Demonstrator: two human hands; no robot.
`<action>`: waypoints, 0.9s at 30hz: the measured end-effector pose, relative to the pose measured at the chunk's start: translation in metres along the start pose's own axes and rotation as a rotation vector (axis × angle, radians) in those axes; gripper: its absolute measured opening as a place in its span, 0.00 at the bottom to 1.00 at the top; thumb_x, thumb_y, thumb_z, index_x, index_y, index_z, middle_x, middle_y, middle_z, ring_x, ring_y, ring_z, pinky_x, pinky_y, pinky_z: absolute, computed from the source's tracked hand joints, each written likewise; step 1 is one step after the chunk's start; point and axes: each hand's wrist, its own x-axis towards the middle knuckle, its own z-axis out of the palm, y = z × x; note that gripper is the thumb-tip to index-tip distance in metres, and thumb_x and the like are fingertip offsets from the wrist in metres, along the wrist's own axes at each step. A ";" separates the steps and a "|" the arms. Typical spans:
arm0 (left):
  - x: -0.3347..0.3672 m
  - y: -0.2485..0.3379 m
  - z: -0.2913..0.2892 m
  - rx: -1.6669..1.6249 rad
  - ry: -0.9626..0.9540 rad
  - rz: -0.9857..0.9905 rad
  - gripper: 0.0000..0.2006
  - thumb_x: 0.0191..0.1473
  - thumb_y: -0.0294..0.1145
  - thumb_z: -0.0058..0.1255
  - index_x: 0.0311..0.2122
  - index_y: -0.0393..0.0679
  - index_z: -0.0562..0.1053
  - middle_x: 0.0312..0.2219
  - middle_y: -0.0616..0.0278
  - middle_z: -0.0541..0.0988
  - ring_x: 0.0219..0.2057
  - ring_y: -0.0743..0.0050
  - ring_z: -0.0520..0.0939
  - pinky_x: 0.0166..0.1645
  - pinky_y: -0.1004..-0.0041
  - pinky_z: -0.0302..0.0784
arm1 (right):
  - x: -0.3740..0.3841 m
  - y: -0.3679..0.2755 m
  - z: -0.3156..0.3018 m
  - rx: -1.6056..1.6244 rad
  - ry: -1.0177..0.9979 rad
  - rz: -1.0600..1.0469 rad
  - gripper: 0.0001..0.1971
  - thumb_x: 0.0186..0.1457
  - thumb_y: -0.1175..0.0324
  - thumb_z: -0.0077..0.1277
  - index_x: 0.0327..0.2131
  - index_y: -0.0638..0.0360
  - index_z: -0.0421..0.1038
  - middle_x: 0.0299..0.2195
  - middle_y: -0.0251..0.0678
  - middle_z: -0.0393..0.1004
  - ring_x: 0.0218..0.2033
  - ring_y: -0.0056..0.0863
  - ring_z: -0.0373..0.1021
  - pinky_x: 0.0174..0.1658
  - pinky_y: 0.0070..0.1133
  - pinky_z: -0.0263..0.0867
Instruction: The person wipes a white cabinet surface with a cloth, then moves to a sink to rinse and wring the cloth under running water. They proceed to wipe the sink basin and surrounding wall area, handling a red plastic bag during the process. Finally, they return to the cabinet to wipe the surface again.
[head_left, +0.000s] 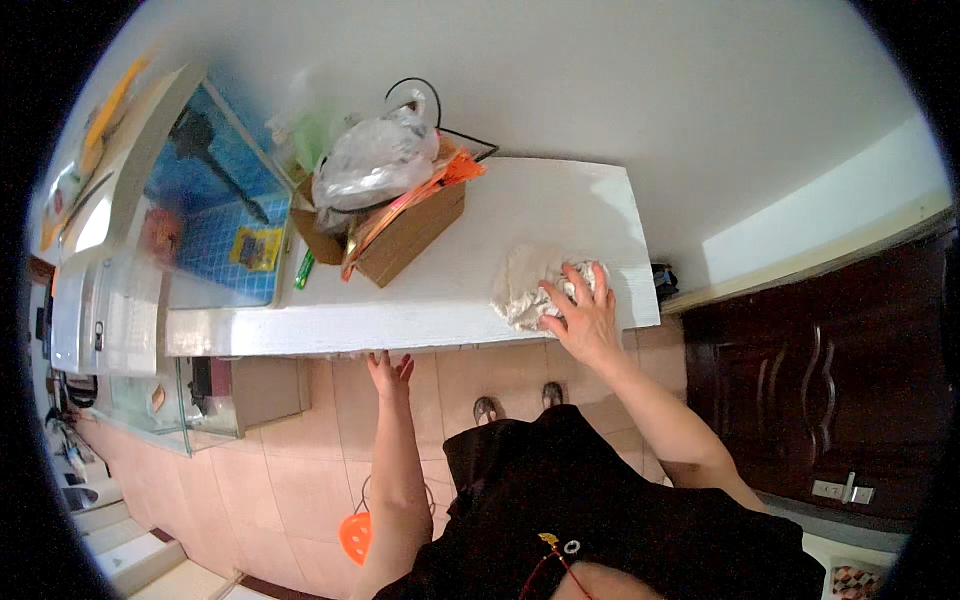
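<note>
A crumpled white cloth (528,290) lies on the right part of a white tabletop (400,318). My right hand (583,318) presses down on the cloth, its fingers parted and bent over the bunched fabric. My left hand (389,372) is at the tabletop's front edge, palm up with its fingers apart and nothing visible in it. The tips of those fingers are close to the edge, and I cannot tell whether they touch it.
An open cardboard box (415,232) with a clear plastic bag (375,160) stands left of the cloth. Beside it are a green tube-like object (304,270) and a blue-lined glass tank (215,215). An orange basket (355,537) sits on the floor; a dark door (790,370) is right.
</note>
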 end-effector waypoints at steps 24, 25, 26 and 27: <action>-0.159 0.093 0.133 0.358 0.046 1.185 0.36 0.39 0.22 0.38 0.60 0.44 0.51 0.55 0.53 0.58 0.54 0.61 0.62 0.53 0.60 0.62 | 0.193 0.050 0.020 -0.032 0.062 -0.216 0.20 0.51 0.52 0.46 0.48 0.42 0.68 0.54 0.27 0.59 0.56 0.40 0.50 0.53 0.44 0.50; -0.160 0.097 0.133 0.396 0.031 1.166 0.37 0.39 0.22 0.39 0.60 0.45 0.50 0.56 0.53 0.57 0.54 0.61 0.61 0.54 0.59 0.61 | 0.195 0.071 0.018 -0.044 0.064 -0.155 0.19 0.51 0.53 0.47 0.46 0.41 0.70 0.53 0.26 0.60 0.55 0.38 0.50 0.52 0.43 0.50; -0.161 0.102 0.131 0.436 0.017 1.144 0.38 0.38 0.23 0.39 0.61 0.46 0.49 0.57 0.53 0.55 0.55 0.60 0.60 0.54 0.58 0.60 | 0.192 0.095 0.021 -0.059 0.128 -0.114 0.17 0.50 0.54 0.48 0.44 0.42 0.71 0.53 0.26 0.60 0.55 0.37 0.51 0.52 0.42 0.51; -0.160 0.105 0.133 0.436 0.017 1.145 0.38 0.38 0.23 0.39 0.61 0.46 0.49 0.57 0.53 0.55 0.55 0.60 0.60 0.54 0.58 0.60 | 0.190 0.125 0.020 -0.082 0.196 -0.071 0.15 0.50 0.55 0.48 0.42 0.42 0.72 0.53 0.26 0.61 0.55 0.35 0.51 0.51 0.41 0.51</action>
